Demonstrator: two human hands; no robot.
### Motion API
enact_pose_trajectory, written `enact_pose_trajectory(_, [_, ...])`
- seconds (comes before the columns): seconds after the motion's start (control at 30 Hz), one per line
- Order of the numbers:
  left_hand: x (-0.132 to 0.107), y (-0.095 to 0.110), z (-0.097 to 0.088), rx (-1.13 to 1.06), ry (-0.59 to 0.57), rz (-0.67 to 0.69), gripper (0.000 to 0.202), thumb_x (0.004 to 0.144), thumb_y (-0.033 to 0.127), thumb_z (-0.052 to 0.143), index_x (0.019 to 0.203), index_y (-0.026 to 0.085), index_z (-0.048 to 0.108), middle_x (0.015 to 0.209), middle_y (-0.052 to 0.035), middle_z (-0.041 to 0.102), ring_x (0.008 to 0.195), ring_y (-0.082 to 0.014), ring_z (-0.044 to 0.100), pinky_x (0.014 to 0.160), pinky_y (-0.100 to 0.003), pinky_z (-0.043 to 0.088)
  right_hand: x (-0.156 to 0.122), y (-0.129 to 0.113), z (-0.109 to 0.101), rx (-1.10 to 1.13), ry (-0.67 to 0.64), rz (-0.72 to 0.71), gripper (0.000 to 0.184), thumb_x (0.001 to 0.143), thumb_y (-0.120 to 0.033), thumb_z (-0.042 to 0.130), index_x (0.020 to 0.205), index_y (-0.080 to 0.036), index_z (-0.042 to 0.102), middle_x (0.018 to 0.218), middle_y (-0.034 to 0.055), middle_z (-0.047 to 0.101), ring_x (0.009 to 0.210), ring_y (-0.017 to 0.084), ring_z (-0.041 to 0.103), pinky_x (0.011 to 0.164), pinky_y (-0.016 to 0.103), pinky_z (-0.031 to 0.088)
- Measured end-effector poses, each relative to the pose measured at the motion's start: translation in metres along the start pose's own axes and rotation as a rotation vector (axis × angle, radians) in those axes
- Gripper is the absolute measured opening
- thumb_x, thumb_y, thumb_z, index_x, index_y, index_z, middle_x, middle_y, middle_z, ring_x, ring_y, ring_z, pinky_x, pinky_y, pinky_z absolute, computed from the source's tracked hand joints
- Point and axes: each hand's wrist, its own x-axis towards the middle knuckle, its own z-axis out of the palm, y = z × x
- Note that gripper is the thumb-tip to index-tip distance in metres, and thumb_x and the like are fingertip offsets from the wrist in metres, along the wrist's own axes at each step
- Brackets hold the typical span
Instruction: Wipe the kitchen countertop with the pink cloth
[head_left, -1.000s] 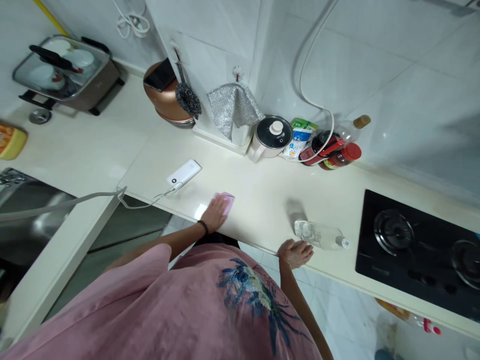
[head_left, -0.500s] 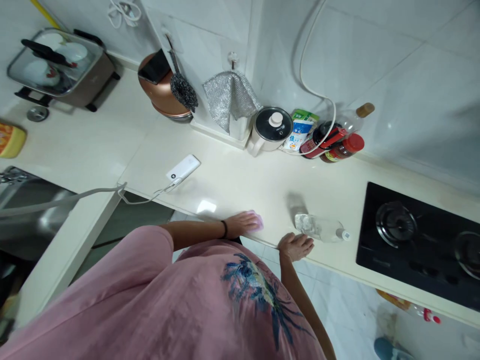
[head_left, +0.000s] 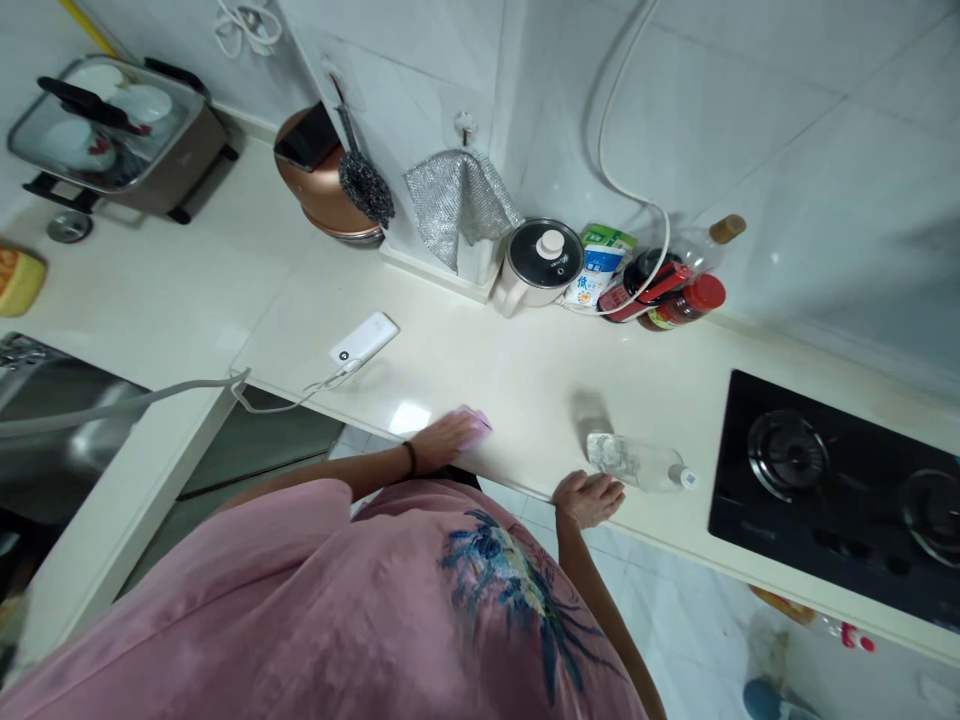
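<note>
My left hand lies palm down on a pink cloth, pressing it onto the cream countertop near its front edge. A dark band circles that wrist. My right hand rests on the counter's front edge with its fingers spread, holding nothing. Just beyond its fingertips a clear plastic bottle lies on its side, cap pointing right toward the black gas hob.
A white power bank with a cable lies left of the cloth. Against the wall stand a small pot with a black lid, a carton, sauce bottles and a copper pan. A sink sits at the left.
My left hand slid the pink cloth right along the counter edge, then back left a little. The right hand stayed on the edge.
</note>
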Motion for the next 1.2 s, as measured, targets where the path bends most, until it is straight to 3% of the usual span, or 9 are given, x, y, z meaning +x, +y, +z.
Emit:
enact_pose_trajectory(0.13, [-0.064, -0.045, -0.02, 0.13, 0.139, -0.596, 0.071, 0.109, 0.032, 0.035, 0.175, 0.007, 0.031, 0.18, -0.0236, 0.029, 0.172, -0.0384, 0.014, 0.135, -0.062, 0.02, 0.0, -0.003, -0.003, 0.003, 0.019, -0.008, 0.054, 0.103, -0.047, 0.048, 0.144, -0.015, 0.062, 0.155, 0.0312, 0.054, 0.15, 0.048, 0.046, 0.117, 0.079, 0.041])
enact_pose_trajectory(0.27, [-0.024, -0.051, -0.024, 0.147, 0.184, -0.891, 0.076, 0.108, 0.036, 0.035, 0.175, 0.003, 0.026, 0.183, -0.0243, 0.015, 0.172, -0.041, 0.006, 0.135, -0.064, 0.017, 0.0, -0.008, -0.006, -0.004, 0.037, -0.009, 0.053, 0.102, -0.047, 0.049, 0.142, -0.016, 0.063, 0.151, 0.0309, 0.057, 0.148, 0.049, 0.048, 0.115, 0.078, 0.043])
enact_pose_trajectory(0.37, [0.048, -0.026, -0.013, 0.095, 0.113, -0.758, 0.075, 0.107, 0.032, 0.037, 0.176, 0.006, 0.026, 0.184, -0.0219, 0.015, 0.172, -0.0405, 0.006, 0.137, -0.064, 0.013, 0.001, -0.01, -0.009, 0.004, 0.025, 0.011, 0.054, 0.101, -0.048, 0.05, 0.142, -0.015, 0.063, 0.151, 0.0317, 0.057, 0.149, 0.049, 0.046, 0.114, 0.08, 0.043])
enact_pose_trajectory(0.47, [0.109, 0.025, 0.017, 0.033, -0.001, -0.387, 0.073, 0.105, 0.027, 0.045, 0.176, 0.013, 0.032, 0.183, -0.0166, 0.025, 0.173, -0.0352, 0.011, 0.139, -0.058, 0.011, 0.003, -0.014, -0.012, 0.012, -0.035, 0.047, 0.057, 0.101, -0.046, 0.048, 0.145, -0.012, 0.061, 0.156, 0.0347, 0.052, 0.153, 0.05, 0.042, 0.116, 0.081, 0.039])
enact_pose_trajectory(0.57, [0.142, 0.082, 0.057, 0.014, -0.026, -0.064, 0.073, 0.102, 0.03, 0.056, 0.172, 0.017, 0.04, 0.181, -0.0143, 0.032, 0.171, -0.0318, 0.02, 0.14, -0.051, 0.013, 0.005, -0.017, -0.015, -0.006, -0.101, 0.073, 0.061, 0.101, -0.046, 0.045, 0.145, -0.005, 0.059, 0.159, 0.0378, 0.046, 0.157, 0.05, 0.038, 0.122, 0.078, 0.034])
enact_pose_trajectory(0.67, [0.155, 0.104, 0.08, 0.008, 0.003, 0.062, 0.075, 0.099, 0.033, 0.065, 0.169, 0.014, 0.045, 0.179, -0.0171, 0.035, 0.17, -0.0319, 0.024, 0.14, -0.049, 0.016, 0.004, -0.016, -0.014, -0.02, -0.098, 0.072, 0.062, 0.102, -0.046, 0.045, 0.145, -0.003, 0.059, 0.159, 0.0388, 0.046, 0.157, 0.051, 0.037, 0.123, 0.077, 0.034])
enact_pose_trajectory(0.8, [0.164, 0.048, 0.049, -0.021, 0.018, -0.093, 0.077, 0.101, 0.028, 0.058, 0.174, 0.018, 0.036, 0.18, -0.0152, 0.034, 0.171, -0.0313, 0.019, 0.14, -0.051, 0.014, 0.001, -0.007, -0.007, 0.0, -0.009, 0.014, 0.057, 0.102, -0.047, 0.049, 0.144, -0.01, 0.061, 0.155, 0.0356, 0.052, 0.153, 0.051, 0.043, 0.116, 0.08, 0.042])
enact_pose_trajectory(1.03, [0.136, -0.137, -0.088, 0.042, 0.171, -0.888, 0.075, 0.11, 0.032, 0.034, 0.176, 0.001, 0.018, 0.185, -0.0219, 0.01, 0.172, -0.0389, 0.0, 0.138, -0.063, 0.01, 0.0, 0.0, -0.002, 0.013, 0.049, -0.035, 0.056, 0.102, -0.048, 0.05, 0.145, -0.014, 0.062, 0.153, 0.0321, 0.055, 0.149, 0.05, 0.048, 0.114, 0.079, 0.043])
enact_pose_trajectory(1.2, [0.118, -0.166, -0.118, 0.056, 0.237, -1.117, 0.074, 0.112, 0.034, 0.027, 0.176, -0.002, 0.013, 0.184, -0.0243, 0.002, 0.172, -0.0395, -0.003, 0.137, -0.068, 0.005, 0.0, -0.002, -0.004, 0.036, -0.001, 0.001, 0.058, 0.102, -0.048, 0.049, 0.148, -0.014, 0.06, 0.158, 0.034, 0.051, 0.153, 0.053, 0.042, 0.114, 0.084, 0.04])
